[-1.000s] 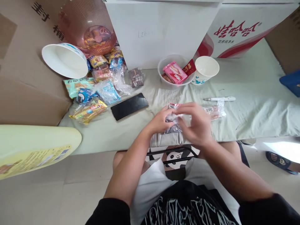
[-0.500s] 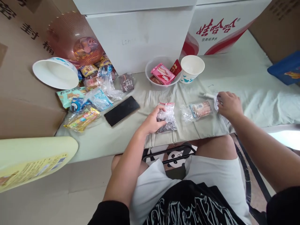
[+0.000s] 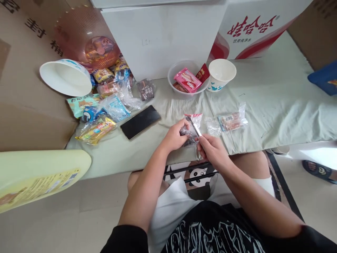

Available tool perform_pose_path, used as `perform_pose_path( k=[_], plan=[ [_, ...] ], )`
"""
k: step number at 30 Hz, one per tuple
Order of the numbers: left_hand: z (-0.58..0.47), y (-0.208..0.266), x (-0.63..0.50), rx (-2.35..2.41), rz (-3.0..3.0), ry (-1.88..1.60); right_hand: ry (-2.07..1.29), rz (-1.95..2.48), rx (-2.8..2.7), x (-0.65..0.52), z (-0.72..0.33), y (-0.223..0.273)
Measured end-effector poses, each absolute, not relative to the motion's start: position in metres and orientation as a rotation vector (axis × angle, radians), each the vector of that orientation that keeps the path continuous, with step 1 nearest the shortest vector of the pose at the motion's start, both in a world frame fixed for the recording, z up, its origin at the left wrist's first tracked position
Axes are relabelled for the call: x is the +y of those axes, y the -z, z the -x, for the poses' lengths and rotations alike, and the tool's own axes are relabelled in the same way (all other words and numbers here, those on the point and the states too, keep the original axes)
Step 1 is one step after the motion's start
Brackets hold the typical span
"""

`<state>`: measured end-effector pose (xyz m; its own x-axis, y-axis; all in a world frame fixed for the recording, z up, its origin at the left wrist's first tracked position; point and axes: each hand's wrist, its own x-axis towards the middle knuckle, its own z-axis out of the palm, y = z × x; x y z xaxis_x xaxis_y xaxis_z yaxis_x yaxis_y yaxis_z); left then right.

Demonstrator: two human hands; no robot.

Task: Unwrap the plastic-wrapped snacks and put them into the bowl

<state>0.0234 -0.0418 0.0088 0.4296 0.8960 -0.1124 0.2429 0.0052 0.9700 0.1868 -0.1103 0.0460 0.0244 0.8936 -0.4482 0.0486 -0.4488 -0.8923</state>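
My left hand (image 3: 176, 136) lies on the cloth with its fingers curled over a snack packet (image 3: 187, 140) in clear wrap, dark inside with a red-edged top. Close against it, my right hand (image 3: 210, 149) pinches a slim tool (image 3: 196, 127), silver-white with a dark strip, tilted across the packet. Its exact kind is hard to make out. Just to the right, a second clear-wrapped snack (image 3: 231, 122) with pinkish-brown contents rests on the cloth, untouched by either hand.
A dark phone (image 3: 140, 122) lies left of my hands. Behind stand a clear bowl (image 3: 172, 72) of snacks and a paper cup (image 3: 222, 72). Piled snacks (image 3: 96, 131) and a tipped paper bowl (image 3: 64, 77) are at left. White boxes (image 3: 163, 38) line the back.
My right hand has come left from beyond the second snack to the packet under my left hand, now with the slim tool. A sandalled foot has appeared at the right edge.
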Motion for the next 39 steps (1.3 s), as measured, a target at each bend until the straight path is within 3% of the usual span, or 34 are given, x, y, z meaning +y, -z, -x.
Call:
perform_pose_path(
  k=[8,10,14,16,23,26,31,39],
  plan=[
    [-0.008,-0.006,-0.038,1.097,-1.269,-1.064,-1.516,1.81,-1.151,-0.173,-0.211,-0.03],
    [-0.009,-0.004,-0.036,1.125,-1.284,-1.125,-1.24,1.882,-1.275,-0.173,-0.241,-0.036],
    [-0.013,-0.004,-0.042,1.316,-1.624,-1.115,-0.172,2.089,-1.415,-0.133,-0.325,-0.039],
    [-0.013,-0.004,-0.045,1.386,-1.717,-1.093,0.063,2.157,-1.42,-0.104,-0.365,-0.032],
    [-0.003,-0.003,-0.041,1.652,-1.6,-1.039,0.093,2.254,-1.456,-0.063,-0.403,0.002],
    [-0.002,-0.003,-0.038,1.595,-1.421,-1.017,0.203,1.984,-1.527,-0.091,-0.356,-0.003],
    [-0.007,-0.006,-0.038,1.441,-1.271,-0.975,-0.293,1.336,-2.054,-0.128,-0.237,-0.01],
    [0.011,-0.012,-0.044,1.726,-1.536,-1.125,-0.198,1.405,-2.045,-0.116,-0.193,0.012]
  ],
)
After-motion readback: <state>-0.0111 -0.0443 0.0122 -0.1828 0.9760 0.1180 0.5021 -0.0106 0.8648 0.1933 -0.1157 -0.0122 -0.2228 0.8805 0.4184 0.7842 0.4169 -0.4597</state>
